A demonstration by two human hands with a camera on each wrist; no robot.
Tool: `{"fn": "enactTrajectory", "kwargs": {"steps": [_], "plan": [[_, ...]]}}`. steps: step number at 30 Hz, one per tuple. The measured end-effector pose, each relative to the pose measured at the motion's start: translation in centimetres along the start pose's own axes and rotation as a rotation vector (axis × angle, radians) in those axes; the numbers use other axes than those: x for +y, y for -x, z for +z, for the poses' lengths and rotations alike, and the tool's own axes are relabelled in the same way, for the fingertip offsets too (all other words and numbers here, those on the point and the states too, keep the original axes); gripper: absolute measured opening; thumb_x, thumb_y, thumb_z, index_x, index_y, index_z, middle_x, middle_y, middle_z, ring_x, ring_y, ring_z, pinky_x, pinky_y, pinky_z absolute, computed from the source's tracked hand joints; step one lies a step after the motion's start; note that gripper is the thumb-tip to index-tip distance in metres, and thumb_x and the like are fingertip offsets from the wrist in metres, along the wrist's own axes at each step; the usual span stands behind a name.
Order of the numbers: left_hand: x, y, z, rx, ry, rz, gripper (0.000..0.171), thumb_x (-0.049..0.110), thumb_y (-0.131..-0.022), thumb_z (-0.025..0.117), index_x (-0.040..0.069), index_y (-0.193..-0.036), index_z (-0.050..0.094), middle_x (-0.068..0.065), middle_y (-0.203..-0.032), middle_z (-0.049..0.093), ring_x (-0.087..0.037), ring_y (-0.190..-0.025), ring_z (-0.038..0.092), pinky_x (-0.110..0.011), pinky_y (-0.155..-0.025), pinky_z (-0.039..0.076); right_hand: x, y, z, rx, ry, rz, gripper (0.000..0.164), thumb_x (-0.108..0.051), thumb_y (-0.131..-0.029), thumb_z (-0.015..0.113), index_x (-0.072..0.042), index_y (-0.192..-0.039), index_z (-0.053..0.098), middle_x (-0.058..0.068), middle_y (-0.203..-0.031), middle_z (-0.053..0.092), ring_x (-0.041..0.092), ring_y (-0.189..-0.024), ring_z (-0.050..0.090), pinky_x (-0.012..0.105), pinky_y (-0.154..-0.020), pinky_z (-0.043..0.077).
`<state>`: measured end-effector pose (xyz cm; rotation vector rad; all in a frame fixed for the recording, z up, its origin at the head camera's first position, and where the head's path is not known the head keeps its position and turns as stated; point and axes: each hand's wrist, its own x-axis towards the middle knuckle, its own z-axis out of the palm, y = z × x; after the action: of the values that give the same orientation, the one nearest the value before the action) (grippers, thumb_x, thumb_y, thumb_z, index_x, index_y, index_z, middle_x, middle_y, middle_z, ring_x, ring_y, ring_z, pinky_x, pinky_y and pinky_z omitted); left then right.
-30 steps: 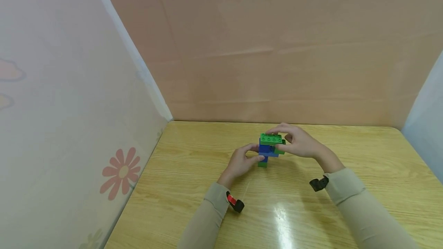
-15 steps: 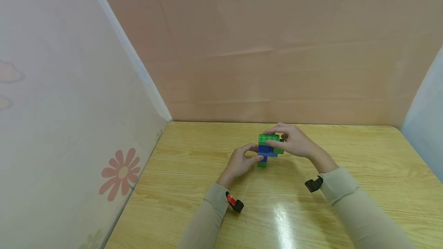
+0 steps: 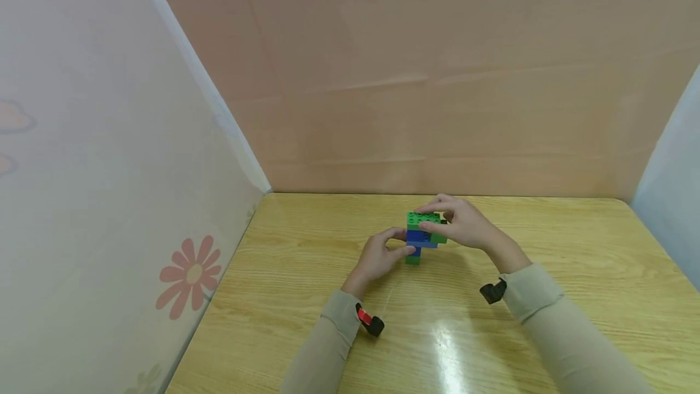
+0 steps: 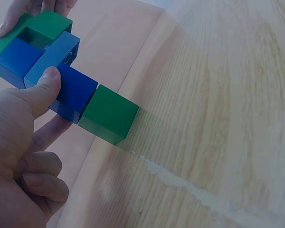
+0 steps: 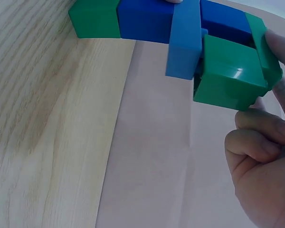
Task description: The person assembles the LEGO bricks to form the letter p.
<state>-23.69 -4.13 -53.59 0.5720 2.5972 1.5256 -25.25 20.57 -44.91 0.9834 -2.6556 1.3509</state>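
Note:
A stack of green and blue toy bricks stands upright on the wooden table [image 3: 306, 297]. At its foot is a green brick [image 4: 107, 114], under a dark blue brick [image 4: 76, 85]. Above that a lighter blue plate [image 5: 184, 47] juts sideways, carrying another dark blue brick [image 5: 225, 21] and a green brick [image 5: 230, 71]. A studded green plate [image 3: 414, 220] tops both. My left hand [image 3: 379, 258] pinches the stack at the lower dark blue brick and the lighter plate, thumb nearest the camera. The right hand [image 3: 467, 224] grips the top green plate between thumb and fingers.
A tan covered wall [image 3: 383, 126] rises behind the table's back edge. On the left is a pale wall [image 3: 109, 169] with a printed red flower [image 3: 194, 274]. Black wrist cameras with straps sit on both sleeves.
The right thumb has moved left and up from the right-hand green brick onto the top plate's near side, the hand shifting slightly left. My left hand keeps its hold.

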Motion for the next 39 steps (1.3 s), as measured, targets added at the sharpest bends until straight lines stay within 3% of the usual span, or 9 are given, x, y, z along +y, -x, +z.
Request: {"fn": "enactTrajectory", "kwargs": {"steps": [8, 21, 29, 39], "plan": [[0.05, 0.23, -0.02, -0.006, 0.002, 0.012, 0.040, 0.046, -0.097, 0.073, 0.027, -0.132, 0.069, 0.016, -0.118, 0.068, -0.009, -0.120, 0.060, -0.044, -0.097, 0.052, -0.41, 0.11, 0.08, -0.004, 0.026, -0.001, 0.031, -0.026, -0.098, 0.076, -0.015, -0.127, 0.076, -0.003, -0.108, 0.060, 0.018, -0.066, 0.041, 0.029, -0.058, 0.040], [0.18, 0.44, 0.32, -0.005, 0.018, -0.003, 0.037, 0.044, -0.097, 0.074, 0.027, -0.130, 0.070, 0.016, -0.119, 0.068, -0.010, -0.120, 0.060, -0.037, -0.090, 0.053, -0.14, 0.72, 0.39, 0.036, 0.092, -0.072, 0.031, -0.025, -0.094, 0.080, -0.016, -0.124, 0.078, -0.007, -0.101, 0.058, 0.016, -0.071, 0.044, 0.028, -0.059, 0.041], [-0.25, 0.77, 0.55, 0.011, 0.009, -0.020, 0.036, 0.043, -0.097, 0.074, 0.028, -0.131, 0.071, 0.016, -0.119, 0.069, -0.009, -0.122, 0.059, -0.041, -0.094, 0.052, 0.21, 0.58, 0.82, 0.017, 0.072, -0.069, 0.031, -0.025, -0.095, 0.079, -0.015, -0.124, 0.078, -0.005, -0.101, 0.058, 0.016, -0.072, 0.043, 0.028, -0.061, 0.040], [-0.48, 0.66, 0.53, 0.018, 0.013, -0.019, 0.037, 0.044, -0.098, 0.073, 0.030, -0.132, 0.070, 0.017, -0.118, 0.068, -0.013, -0.120, 0.061, -0.037, -0.089, 0.052, 0.33, 0.39, 1.00, 0.015, 0.076, -0.035, 0.032, -0.027, -0.095, 0.080, -0.017, -0.125, 0.077, -0.005, -0.099, 0.056, 0.018, -0.073, 0.044, 0.028, -0.061, 0.041]]}}
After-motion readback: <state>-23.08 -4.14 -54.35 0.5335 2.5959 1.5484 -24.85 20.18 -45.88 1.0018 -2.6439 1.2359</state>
